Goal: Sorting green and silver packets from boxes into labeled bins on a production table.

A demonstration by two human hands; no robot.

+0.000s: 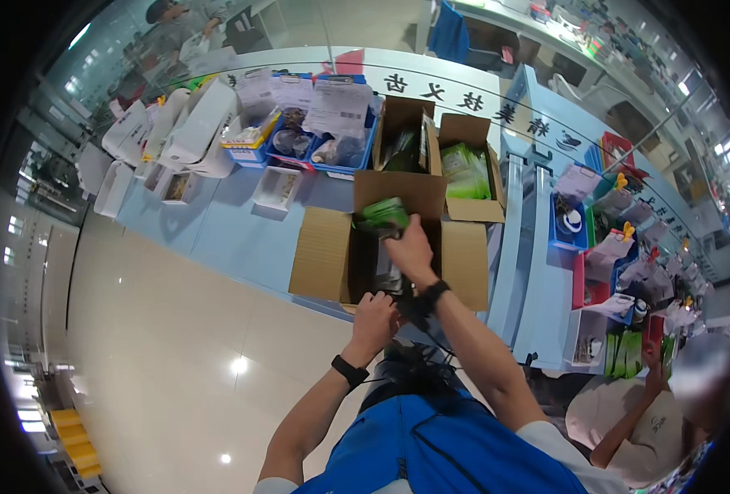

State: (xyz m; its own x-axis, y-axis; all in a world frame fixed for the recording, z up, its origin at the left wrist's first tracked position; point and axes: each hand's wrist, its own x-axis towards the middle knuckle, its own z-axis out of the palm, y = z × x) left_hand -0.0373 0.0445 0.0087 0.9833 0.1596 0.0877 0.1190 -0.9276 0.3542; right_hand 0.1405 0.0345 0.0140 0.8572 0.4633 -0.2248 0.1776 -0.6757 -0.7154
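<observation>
An open cardboard box (319,251) stands in front of me at the table's edge, its flaps folded outward. Over its far part, my right hand (412,253) grips green packets (384,216), which look like flat plastic bags. Inside the box lie dark and silvery packets (389,276), partly hidden by my hands. At the box's near edge is my left hand (373,323), with its fingers curled in; whatever they hold is hidden. Behind stand two more open boxes: one holds bright green packets (466,171), the other has dark contents (402,148).
Blue bins (350,156) with papers and bagged parts line the table's back, beside white containers (204,128) and a small white tray (277,188). Metal rails (517,239) run along the right. Beyond them, a co-worker (641,412) handles green packets near more bins.
</observation>
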